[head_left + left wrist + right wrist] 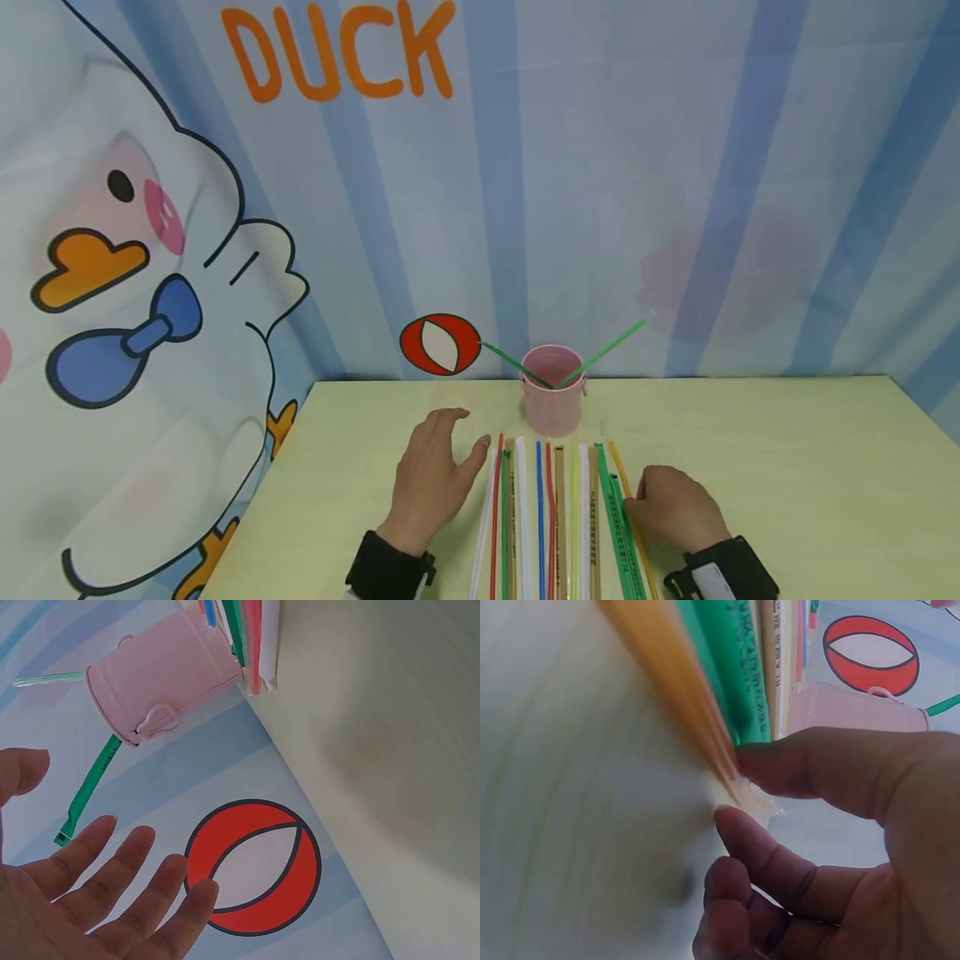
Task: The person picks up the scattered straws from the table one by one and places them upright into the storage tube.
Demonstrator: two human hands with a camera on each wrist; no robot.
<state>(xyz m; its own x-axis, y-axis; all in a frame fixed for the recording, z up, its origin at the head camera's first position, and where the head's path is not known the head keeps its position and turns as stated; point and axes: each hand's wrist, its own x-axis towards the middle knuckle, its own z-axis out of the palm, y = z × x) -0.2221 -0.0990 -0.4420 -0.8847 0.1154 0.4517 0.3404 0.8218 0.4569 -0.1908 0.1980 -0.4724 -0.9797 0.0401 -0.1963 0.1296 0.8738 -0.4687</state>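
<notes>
At a pale yellow table (825, 467) before a striped backdrop (600, 167), holds the left hand (435, 475) with fingers spread beside a row of straws (560, 517) and touches the orange straw (667, 667) at the row's right end with the right hand's (678, 510) thumb, cannot tell whether gripping.

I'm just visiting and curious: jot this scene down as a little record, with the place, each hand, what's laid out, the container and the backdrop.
Place: pale yellow table
Left hand: fingers spread, holding nothing, near the row's left end
Right hand: thumb at the orange straw on the row's right end; firm grip unclear
Laid out: straws of several colours, side by side
Container: pink pail behind the row, two green straws leaning out
Backdrop: blue-striped cloth with cartoon duck
</notes>
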